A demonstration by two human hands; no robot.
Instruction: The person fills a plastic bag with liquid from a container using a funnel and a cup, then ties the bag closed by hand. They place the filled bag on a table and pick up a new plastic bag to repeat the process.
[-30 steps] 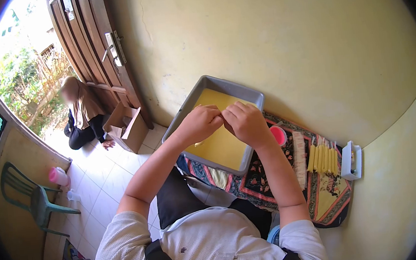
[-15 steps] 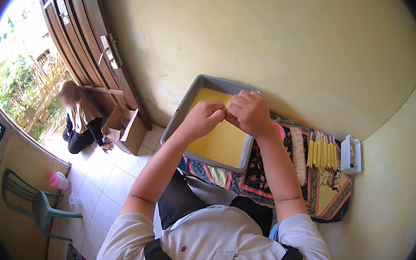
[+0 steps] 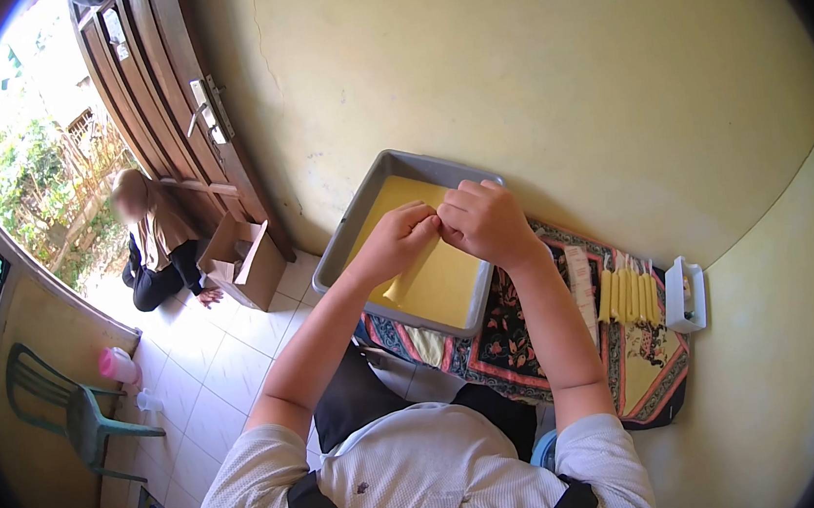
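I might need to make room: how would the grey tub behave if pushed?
The tub probably won't tip or roll: it looks broad and flat-sided. Its yellow contents spread wide, so it may be heavy, and could slosh if liquid. The cloth showing along its near edge might ruck up and drag along.

So the grey tub (image 3: pixel 475 301) looks like plain moulded plastic, pretty smooth, and the long yellow piece (image 3: pixel 408 281) over it seems smooth too. Patterned cloth (image 3: pixel 522 331) underneath, soft matt fabric. The yellow sticks (image 3: pixel 632 296) have a smooth skin, and the white holder (image 3: pixel 685 296) looks like hard plastic. Door (image 3: pixel 151 92) is panelled brown wood with a slight sheen, metal lock plate (image 3: pixel 207 110) on it. Box (image 3: pixel 256 264) is matt cardboard, floor tiles (image 3: pixel 228 330) are glossy, wall (image 3: pixel 546 64) is matt paint, shirt (image 3: pixel 416 449) is textured cloth.
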